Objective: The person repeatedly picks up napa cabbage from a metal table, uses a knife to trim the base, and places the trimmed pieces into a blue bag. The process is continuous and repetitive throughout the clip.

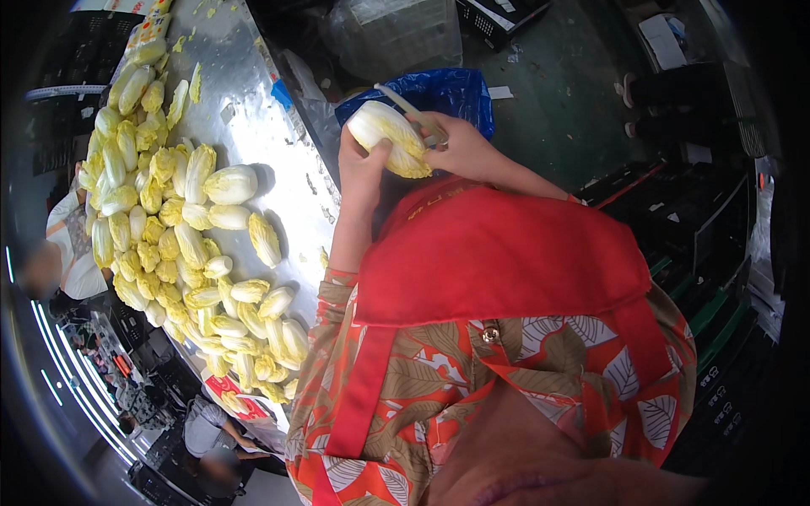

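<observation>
In front of my red apron, a small napa cabbage (376, 128), white at the base with yellow leaves, is held up in my left hand (361, 173). The thumb presses on its near side and the fingers wrap behind. My right hand (462, 145) is closed round the handle of a small knife (396, 98). Its narrow blade points up and left, just beyond the cabbage; whether it touches the leaves I cannot tell. Many similar cabbages (190, 244) lie heaped on the metal table (291, 181) to my left.
Beyond my hands, a blue plastic bag (464, 94) lines an open container. Clear plastic (392, 34) lies farther off. Black crates (675, 211) stand at my right. Loose leaf scraps (196, 83) lie on the table. Another person (215, 430) sits at lower left; someone's legs show at upper right.
</observation>
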The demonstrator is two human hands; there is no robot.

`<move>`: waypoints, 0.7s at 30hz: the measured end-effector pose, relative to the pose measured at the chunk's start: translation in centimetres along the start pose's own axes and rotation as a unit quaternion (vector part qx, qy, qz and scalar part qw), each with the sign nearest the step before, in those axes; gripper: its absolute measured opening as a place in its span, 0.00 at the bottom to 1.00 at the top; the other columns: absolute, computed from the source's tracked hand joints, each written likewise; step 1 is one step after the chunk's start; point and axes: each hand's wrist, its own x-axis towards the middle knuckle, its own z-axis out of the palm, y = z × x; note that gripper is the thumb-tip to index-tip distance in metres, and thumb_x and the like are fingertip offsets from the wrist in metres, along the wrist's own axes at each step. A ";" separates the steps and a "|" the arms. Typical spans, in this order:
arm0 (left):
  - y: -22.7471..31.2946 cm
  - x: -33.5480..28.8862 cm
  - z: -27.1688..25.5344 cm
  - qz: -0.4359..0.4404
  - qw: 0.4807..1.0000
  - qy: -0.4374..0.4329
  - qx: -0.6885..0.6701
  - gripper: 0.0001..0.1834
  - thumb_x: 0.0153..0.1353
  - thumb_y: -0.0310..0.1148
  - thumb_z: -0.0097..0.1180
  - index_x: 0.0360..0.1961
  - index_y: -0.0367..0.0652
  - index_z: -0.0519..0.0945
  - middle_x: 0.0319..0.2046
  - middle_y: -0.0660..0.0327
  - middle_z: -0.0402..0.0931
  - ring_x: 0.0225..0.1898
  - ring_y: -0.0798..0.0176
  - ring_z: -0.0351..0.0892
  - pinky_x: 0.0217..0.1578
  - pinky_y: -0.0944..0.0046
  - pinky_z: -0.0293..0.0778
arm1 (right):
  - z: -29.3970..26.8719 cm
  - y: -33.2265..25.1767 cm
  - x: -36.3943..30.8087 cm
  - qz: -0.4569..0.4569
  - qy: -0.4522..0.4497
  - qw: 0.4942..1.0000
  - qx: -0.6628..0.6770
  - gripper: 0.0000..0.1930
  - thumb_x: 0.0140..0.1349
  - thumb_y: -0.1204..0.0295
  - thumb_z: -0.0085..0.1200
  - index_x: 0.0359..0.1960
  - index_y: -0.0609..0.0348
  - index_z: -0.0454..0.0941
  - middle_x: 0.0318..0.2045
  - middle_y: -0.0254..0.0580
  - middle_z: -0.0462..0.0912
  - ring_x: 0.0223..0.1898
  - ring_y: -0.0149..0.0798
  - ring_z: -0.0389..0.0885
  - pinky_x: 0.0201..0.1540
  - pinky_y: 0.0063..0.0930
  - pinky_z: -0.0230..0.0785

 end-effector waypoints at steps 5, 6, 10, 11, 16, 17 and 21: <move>-0.1 0.0 -0.1 0.006 0.998 0.005 0.066 0.27 0.56 0.28 0.56 0.57 0.36 0.66 0.49 0.56 0.73 0.50 0.62 0.74 0.53 0.63 0.69 | 0.7 -0.5 -0.2 -0.049 0.004 0.996 0.077 0.30 0.48 0.71 0.61 0.56 0.64 0.70 0.46 0.43 0.77 0.47 0.34 0.76 0.49 0.26 0.69; -0.1 -0.1 -0.1 0.015 0.996 -0.031 0.080 0.27 0.54 0.27 0.57 0.56 0.36 0.66 0.49 0.55 0.73 0.49 0.61 0.74 0.53 0.63 0.69 | 0.7 -0.5 0.1 -0.045 0.007 0.996 0.075 0.29 0.48 0.71 0.61 0.55 0.64 0.70 0.45 0.42 0.77 0.46 0.34 0.76 0.49 0.27 0.69; -0.3 -0.4 0.0 0.024 0.992 -0.098 0.072 0.27 0.53 0.27 0.58 0.55 0.36 0.67 0.48 0.55 0.73 0.50 0.62 0.74 0.52 0.63 0.69 | 0.1 -0.2 1.0 -0.033 0.019 0.996 0.077 0.26 0.47 0.72 0.61 0.51 0.63 0.72 0.41 0.41 0.77 0.43 0.34 0.76 0.47 0.27 0.69; -0.3 -0.5 0.1 0.021 0.994 -0.092 0.054 0.27 0.53 0.27 0.58 0.55 0.36 0.67 0.48 0.55 0.73 0.50 0.62 0.74 0.52 0.62 0.69 | 0.1 -0.1 1.1 -0.031 0.022 0.996 0.080 0.25 0.47 0.73 0.61 0.50 0.63 0.72 0.40 0.41 0.77 0.42 0.33 0.76 0.46 0.27 0.69; -0.7 -0.8 0.6 -0.029 0.997 -0.067 -0.036 0.27 0.56 0.25 0.54 0.58 0.37 0.65 0.50 0.56 0.72 0.53 0.62 0.72 0.54 0.62 0.68 | -0.1 -0.1 1.1 0.014 0.063 0.991 0.118 0.22 0.47 0.74 0.59 0.47 0.63 0.73 0.35 0.39 0.78 0.34 0.30 0.77 0.34 0.23 0.71; -0.8 -0.7 0.6 -0.033 0.996 -0.062 -0.047 0.27 0.56 0.24 0.53 0.58 0.37 0.65 0.50 0.56 0.72 0.53 0.62 0.72 0.54 0.62 0.67 | -0.2 0.1 1.2 0.020 0.071 0.989 0.130 0.22 0.47 0.74 0.58 0.47 0.63 0.73 0.34 0.39 0.78 0.31 0.29 0.77 0.31 0.22 0.70; -1.2 -0.6 0.0 -0.044 0.996 -0.006 -0.079 0.24 0.60 0.26 0.48 0.59 0.37 0.64 0.52 0.55 0.71 0.54 0.59 0.71 0.56 0.61 0.67 | -1.2 -0.2 1.1 0.040 0.109 0.988 0.107 0.20 0.48 0.75 0.56 0.46 0.62 0.73 0.28 0.36 0.77 0.23 0.26 0.74 0.23 0.20 0.66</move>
